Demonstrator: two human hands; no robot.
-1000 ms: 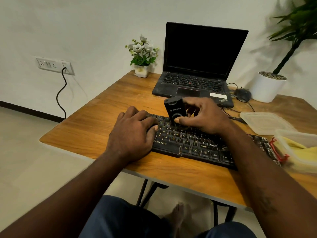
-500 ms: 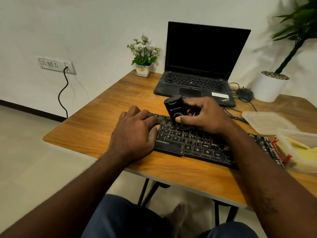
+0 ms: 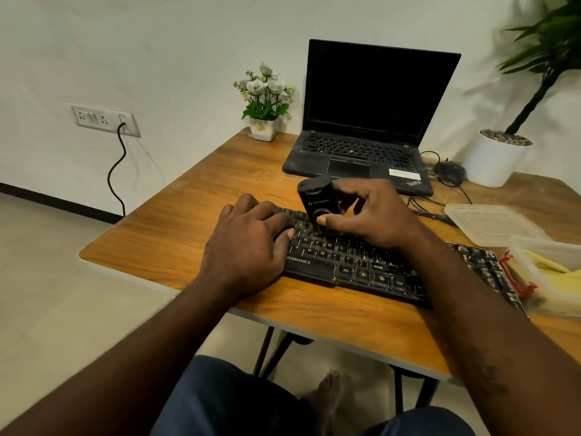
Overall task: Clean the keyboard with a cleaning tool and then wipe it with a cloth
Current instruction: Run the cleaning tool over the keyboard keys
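step: tool pass | right grip pinches cleaning tool, upright on keyboard | left grip flat, holding nothing, steadies it | we'd sweep row by row, lightly

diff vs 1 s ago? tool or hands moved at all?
No visible change beyond slight camera drift. The right hand still grips the black cleaning tool upright on the same spot of the keyboard. The left hand still rests on the keyboard's left end. Nothing was picked up or let go, and the yellow cloth stays at the right.
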